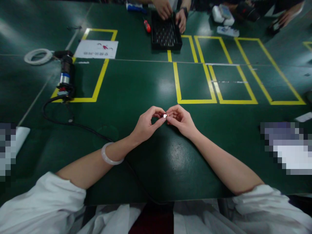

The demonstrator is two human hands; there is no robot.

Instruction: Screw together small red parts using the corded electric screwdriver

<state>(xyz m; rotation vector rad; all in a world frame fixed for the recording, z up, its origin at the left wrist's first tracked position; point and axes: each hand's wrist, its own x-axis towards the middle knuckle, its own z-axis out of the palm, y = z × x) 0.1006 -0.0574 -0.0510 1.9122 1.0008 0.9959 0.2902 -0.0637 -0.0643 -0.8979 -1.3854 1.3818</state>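
Note:
My left hand (pixel 146 125) and my right hand (pixel 181 121) meet above the middle of the green table (pixel 151 84). Both pinch a tiny shiny metal part (pixel 165 115) between thumb and fingertips. The part is too small to name. A pale bangle (pixel 109 155) sits on my left wrist. Both forearms rest on the table, white sleeves pushed up near the elbows.
An electric screwdriver (pixel 65 76) with a black cable (pixel 73 123) lies at the left, beside a white coil (pixel 37 56) and a printed sheet (pixel 97 49). Yellow tape boxes (pixel 195 81) mark the table. Across it, another person's hands (pixel 170 13) work at a black tray (pixel 165 34); a red-handled tool (pixel 147 25) lies nearby.

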